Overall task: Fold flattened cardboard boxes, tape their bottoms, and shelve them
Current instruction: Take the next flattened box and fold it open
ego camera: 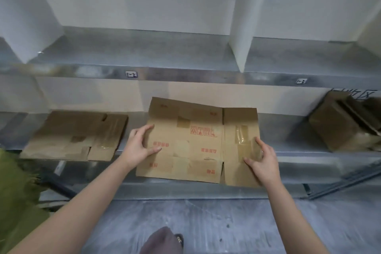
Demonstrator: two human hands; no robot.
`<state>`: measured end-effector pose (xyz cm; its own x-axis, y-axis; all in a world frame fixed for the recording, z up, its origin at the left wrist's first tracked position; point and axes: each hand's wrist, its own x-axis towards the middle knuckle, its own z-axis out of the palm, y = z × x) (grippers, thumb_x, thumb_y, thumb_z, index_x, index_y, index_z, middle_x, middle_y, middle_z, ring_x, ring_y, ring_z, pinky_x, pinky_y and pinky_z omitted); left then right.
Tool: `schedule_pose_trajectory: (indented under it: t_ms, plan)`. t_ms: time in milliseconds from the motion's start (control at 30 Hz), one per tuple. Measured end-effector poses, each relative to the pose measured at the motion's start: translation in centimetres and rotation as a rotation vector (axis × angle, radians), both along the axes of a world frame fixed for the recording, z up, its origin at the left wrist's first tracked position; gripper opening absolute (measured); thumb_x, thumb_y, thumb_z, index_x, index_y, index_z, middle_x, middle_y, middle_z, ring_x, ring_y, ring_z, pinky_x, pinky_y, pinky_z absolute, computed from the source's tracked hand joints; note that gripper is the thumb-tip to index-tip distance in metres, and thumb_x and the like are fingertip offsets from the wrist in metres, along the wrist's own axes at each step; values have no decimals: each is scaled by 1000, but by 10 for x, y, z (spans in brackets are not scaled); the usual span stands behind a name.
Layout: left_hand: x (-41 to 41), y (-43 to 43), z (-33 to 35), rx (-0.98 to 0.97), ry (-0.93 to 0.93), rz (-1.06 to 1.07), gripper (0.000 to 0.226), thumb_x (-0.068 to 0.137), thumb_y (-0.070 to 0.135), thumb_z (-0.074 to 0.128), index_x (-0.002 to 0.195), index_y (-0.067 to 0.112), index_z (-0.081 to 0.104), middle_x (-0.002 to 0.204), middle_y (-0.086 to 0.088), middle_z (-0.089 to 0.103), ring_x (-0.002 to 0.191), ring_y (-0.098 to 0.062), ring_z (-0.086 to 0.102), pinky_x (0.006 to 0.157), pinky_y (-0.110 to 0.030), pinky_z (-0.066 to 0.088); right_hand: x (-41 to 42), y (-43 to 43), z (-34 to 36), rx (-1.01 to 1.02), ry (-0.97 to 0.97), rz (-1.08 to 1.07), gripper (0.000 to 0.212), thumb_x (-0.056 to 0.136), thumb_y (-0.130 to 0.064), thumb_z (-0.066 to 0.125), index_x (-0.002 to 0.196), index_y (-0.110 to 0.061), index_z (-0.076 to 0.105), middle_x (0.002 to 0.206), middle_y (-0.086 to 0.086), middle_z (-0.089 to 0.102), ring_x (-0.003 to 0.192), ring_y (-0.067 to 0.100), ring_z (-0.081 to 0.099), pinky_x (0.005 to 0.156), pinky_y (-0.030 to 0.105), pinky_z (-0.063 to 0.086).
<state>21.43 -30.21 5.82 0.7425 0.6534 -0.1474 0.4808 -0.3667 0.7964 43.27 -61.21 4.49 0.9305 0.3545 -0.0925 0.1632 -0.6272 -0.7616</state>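
The step in hand is the very first: opening a flat box [195,142]. It is not yet folded into shape, and nothing is taped. It is held face-up in front of the lower shelf [288,130], between a stack [76,136] of flat boxes to the left and a made-up box [340,123] lying on its side to the right. Whether its far edge rests on the shelf I cannot tell.

The left hand [140,144] grips the box's left edge, its fingers [153,149] clamped on the card. The right hand [261,159] grips the right edge the same way, on the narrow panel patched with old tape.

Next, I judge, the hands need to push the two edges toward each other so the card bows open along its creases into a square tube. Then the bottom flaps can be turned in. The card looks worn and much re-taped, so the creases may give unevenly and want a firm, even squeeze.
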Motion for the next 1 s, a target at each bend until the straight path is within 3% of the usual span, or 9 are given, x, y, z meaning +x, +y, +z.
schedule_pose_trajectory:
  t_ms: [267,467,633,800,900,1000]
  plan:
    - [110,-69,-8,-33,-77,-13,94,73,29,82,147,33,25,144,-4,31,131,-21,38,114,-45,32,81,-80,0,55,17,-143,85,76,-12,80,145,-34,36,148,0,38,136,24,39,112,49,36]
    - [179,-109,-9,-54,-79,-53,97,72,37,82,149,34,24,135,-6,42,121,-24,51,105,-46,43,132,-131,9,50,-35,-241,102,79,-6,78,155,-20,11,151,9,27,138,27,34,115,41,28]
    - [223,-151,-3,-22,-117,-37,84,81,27,76,149,30,27,124,-3,44,101,-16,54,92,-35,50,175,-162,16,103,-81,-282,97,78,-1,76,153,-17,16,150,8,25,137,28,35,115,40,28]
    - [251,-199,-10,-80,-155,21,84,79,25,78,147,28,28,124,0,43,110,-17,52,97,-37,48,221,-189,20,121,-77,-254,96,78,-9,79,153,-16,19,150,11,27,138,29,33,115,44,27]
    - [269,-231,-9,-230,-222,85,73,85,21,72,142,20,27,126,5,47,119,-18,51,101,-39,46,251,-206,20,112,-61,-212,93,78,-19,80,152,-16,24,150,12,33,138,29,35,114,45,31]
    - [288,-253,-7,-262,-295,166,61,90,17,65,136,22,25,129,7,47,123,-16,49,104,-37,42,276,-216,20,124,-8,-104,92,79,-21,79,153,-23,23,152,6,37,138,26,39,113,46,35]
